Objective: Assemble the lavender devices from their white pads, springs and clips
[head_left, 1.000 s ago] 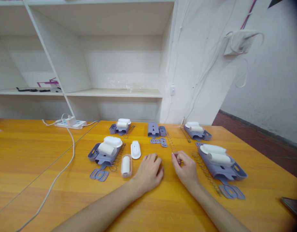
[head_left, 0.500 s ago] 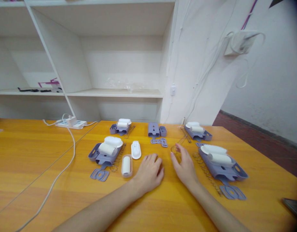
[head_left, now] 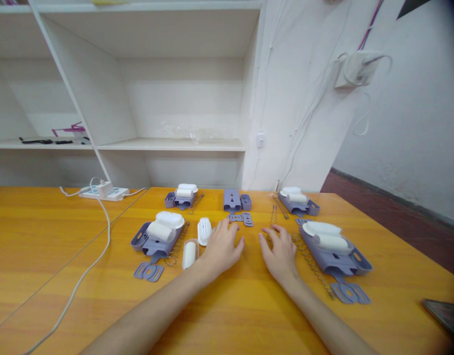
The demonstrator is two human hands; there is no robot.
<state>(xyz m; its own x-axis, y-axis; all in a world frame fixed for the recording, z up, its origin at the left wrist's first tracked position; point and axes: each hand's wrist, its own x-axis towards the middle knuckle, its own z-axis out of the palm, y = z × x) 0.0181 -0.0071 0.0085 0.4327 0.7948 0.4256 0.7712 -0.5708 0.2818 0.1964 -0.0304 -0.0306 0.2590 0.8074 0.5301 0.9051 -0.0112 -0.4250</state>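
Left hand (head_left: 223, 247): grip wide, thumb spread from fingers, nothing seen in it. Hand just beside white oval slotted plastic piece (head_left: 203, 230); fingertips near purple-grey flat cut-out plastic pieces (head_left: 248, 220). Clear plastic box (head_left: 197, 250) with white cylindrical roll (head_left: 190, 253) just beside left wrist. Right hand (head_left: 281, 252): grip loosely parted, fingers bent at near end of thin coiled metal wire (head_left: 274, 215); touching or not, cannot tell. Wire on orange wood-grain table (head_left: 227, 320), beyond right hand.
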